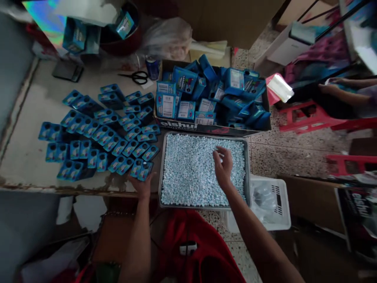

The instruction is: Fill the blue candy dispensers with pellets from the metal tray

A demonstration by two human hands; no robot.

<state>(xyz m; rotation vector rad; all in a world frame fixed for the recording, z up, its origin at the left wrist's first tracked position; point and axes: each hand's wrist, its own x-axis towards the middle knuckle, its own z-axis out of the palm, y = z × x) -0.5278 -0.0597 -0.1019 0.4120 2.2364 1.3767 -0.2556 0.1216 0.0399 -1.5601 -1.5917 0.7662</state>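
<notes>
A metal tray (161, 173) full of small pale blue and white pellets lies at the middle. Over its right part is my right hand (224, 162), fingers curled and thumb near them; whether pellets are between them is too small to tell. Left of the tray, my left hand (143, 184) is wrapped round the lower end of a pair of small blue boxes (141, 169) at the table's front edge. Many more blue boxes with round dark holes (107, 137) stand in rows on the table. Behind the tray, a cardboard carton (206, 126) holds a heap of blue boxes.
Black scissors (139, 77), a blue can (152, 68) and a small scale (67, 71) lie at the back of the table (23, 114). A white plastic basket (283, 204) is right of the tray. Red stools (312, 118) and another person's hands (332, 87) are at the right.
</notes>
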